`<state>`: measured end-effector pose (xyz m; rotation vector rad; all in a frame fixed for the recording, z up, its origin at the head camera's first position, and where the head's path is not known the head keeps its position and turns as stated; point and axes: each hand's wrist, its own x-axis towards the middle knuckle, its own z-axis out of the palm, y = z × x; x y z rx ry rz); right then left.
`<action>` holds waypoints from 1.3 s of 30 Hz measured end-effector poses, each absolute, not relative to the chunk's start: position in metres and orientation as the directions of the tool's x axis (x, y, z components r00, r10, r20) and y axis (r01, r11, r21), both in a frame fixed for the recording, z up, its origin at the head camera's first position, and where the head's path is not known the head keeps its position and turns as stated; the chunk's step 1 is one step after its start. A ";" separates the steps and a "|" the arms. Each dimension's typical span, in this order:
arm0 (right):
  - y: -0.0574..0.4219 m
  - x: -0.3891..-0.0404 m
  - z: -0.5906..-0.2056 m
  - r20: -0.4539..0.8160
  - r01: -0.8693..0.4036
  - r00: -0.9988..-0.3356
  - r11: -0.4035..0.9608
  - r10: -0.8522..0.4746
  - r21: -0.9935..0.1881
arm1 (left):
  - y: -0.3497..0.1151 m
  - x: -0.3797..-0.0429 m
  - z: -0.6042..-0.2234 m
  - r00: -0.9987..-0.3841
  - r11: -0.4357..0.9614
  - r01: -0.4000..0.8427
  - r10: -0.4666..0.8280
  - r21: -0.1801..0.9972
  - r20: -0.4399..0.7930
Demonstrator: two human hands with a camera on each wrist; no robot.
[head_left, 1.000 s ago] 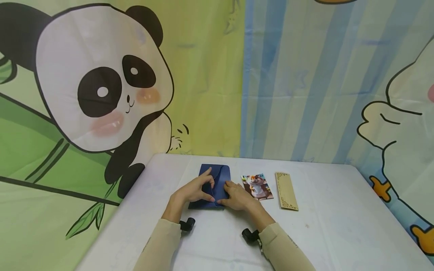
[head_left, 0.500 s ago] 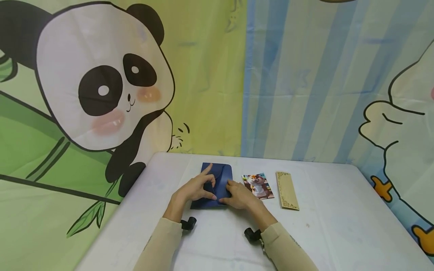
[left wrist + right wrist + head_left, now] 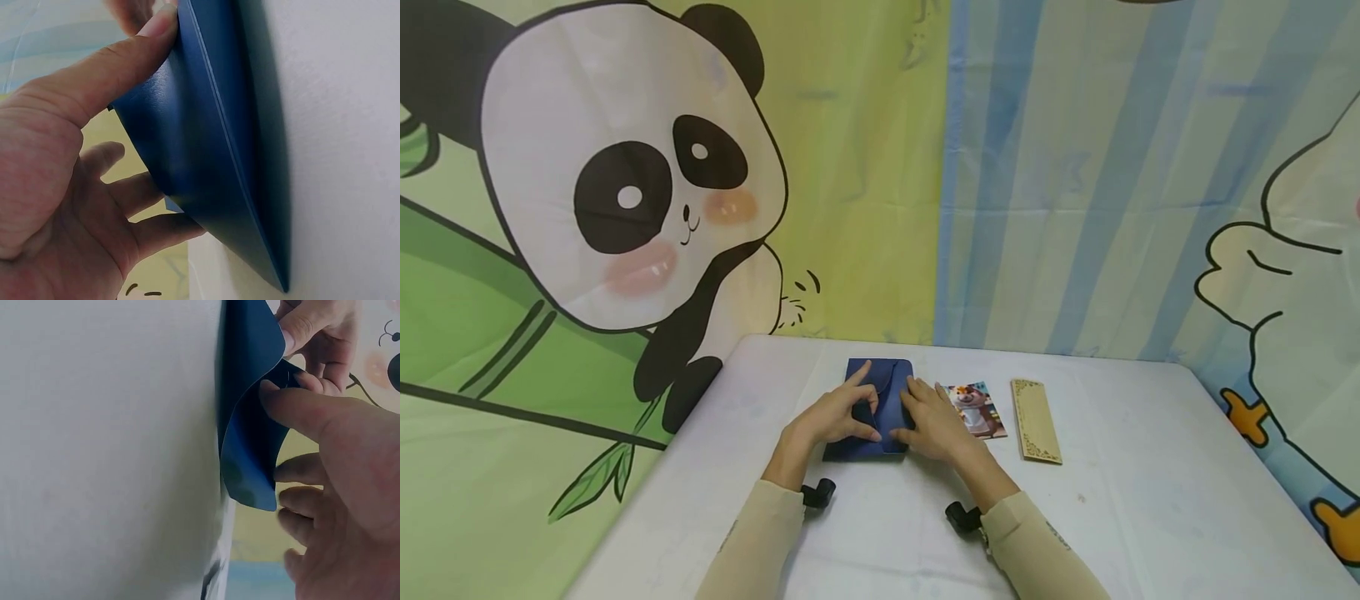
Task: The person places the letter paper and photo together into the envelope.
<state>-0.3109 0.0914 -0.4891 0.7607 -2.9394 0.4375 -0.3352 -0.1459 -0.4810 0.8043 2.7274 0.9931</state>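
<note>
A dark blue envelope lies near the table's middle, its panels partly lifted. My left hand holds its left part, thumb and index finger bent into a C shape. In the left wrist view, the thumb rests against the blue envelope and other fingers reach behind its edge. At the right side is my right hand, fingers extended. The right wrist view has its thumb at the gap beside a curved blue flap, while the other fingers sit loosely by the outer edge. The envelope's underside is hidden.
Just right of the right hand lies a picture card with a cartoon animal, partly covered by that hand. Farther right is a tan rectangular strip with ornate corners. A printed panda curtain hangs behind the white table.
My right hand has shifted slightly right and its fingers have straightened along the envelope's right edge, covering more of the picture card. The left hand keeps nearly the same pose.
</note>
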 end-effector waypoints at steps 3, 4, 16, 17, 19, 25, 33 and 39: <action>0.091 -0.311 -0.487 0.155 -0.486 -0.873 0.847 -0.462 -0.214 | -0.146 -0.335 -0.482 -0.852 0.649 0.436 0.520 0.623 0.055; 0.091 -0.311 -0.487 0.158 -0.487 -0.872 0.850 -0.463 -0.200 | -0.147 -0.335 -0.483 -0.853 0.650 0.436 0.519 0.622 0.056; 0.102 -0.314 -0.487 0.141 -0.441 -0.897 0.852 -0.418 -0.282 | -0.148 -0.332 -0.486 -0.858 0.650 0.429 0.511 0.627 0.056; 0.104 -0.315 -0.486 0.138 -0.432 -0.902 0.851 -0.409 -0.299 | -0.148 -0.333 -0.486 -0.856 0.647 0.432 0.513 0.628 0.060; 0.109 -0.316 -0.486 0.135 -0.417 -0.909 0.849 -0.395 -0.324 | -0.147 -0.333 -0.485 -0.854 0.643 0.437 0.516 0.629 0.066; 0.130 -0.321 -0.486 0.124 -0.375 -0.927 0.858 -0.355 -0.351 | -0.145 -0.334 -0.482 -0.853 0.647 0.437 0.518 0.625 0.059; 0.158 -0.325 -0.486 0.068 -0.305 -0.950 0.864 -0.304 -0.400 | -0.146 -0.335 -0.482 -0.855 0.651 0.430 0.516 0.626 0.052; 0.168 -0.328 -0.489 0.041 -0.275 -0.958 0.863 -0.285 -0.423 | -0.146 -0.335 -0.482 -0.853 0.644 0.435 0.518 0.629 0.058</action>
